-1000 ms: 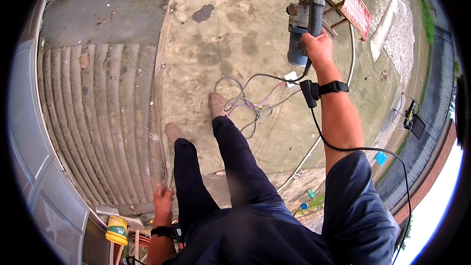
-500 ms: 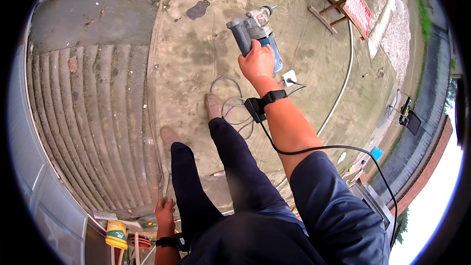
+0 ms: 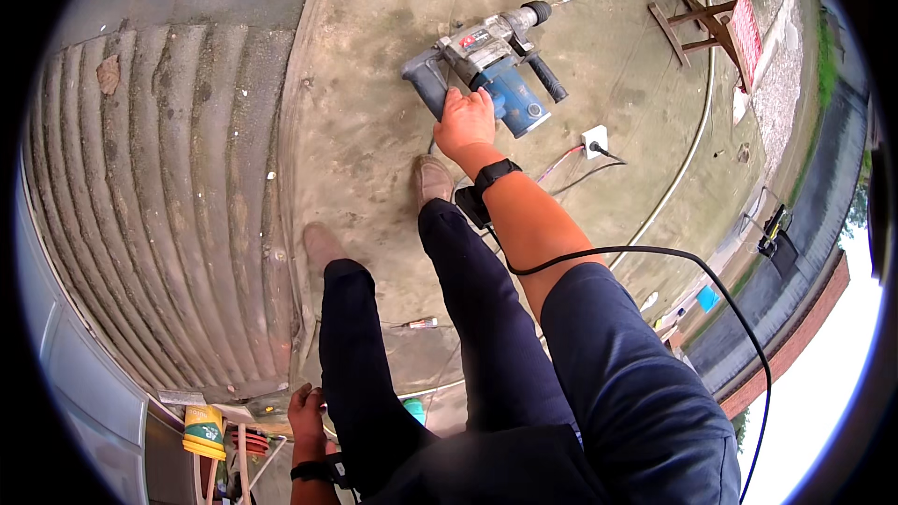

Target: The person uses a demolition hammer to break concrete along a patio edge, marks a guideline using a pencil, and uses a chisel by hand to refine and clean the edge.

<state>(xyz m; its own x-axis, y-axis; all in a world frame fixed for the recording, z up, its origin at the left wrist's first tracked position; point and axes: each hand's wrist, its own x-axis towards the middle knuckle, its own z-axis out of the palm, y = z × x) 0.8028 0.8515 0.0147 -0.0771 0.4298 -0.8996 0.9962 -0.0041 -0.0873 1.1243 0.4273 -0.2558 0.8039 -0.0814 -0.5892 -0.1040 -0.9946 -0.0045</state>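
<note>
the right hand (image 3: 465, 122) partly hides the drill handle (image 3: 427, 82).

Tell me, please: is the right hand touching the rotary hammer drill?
Touching. The head view shows the right hand gripping the dark rear handle of the rotary hammer drill, with no gap between.

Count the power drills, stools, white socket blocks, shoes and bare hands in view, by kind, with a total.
Power drill: 1
Stool: 1
White socket block: 1
Shoes: 2
Hands: 2, right hand and left hand
Total: 7
</note>
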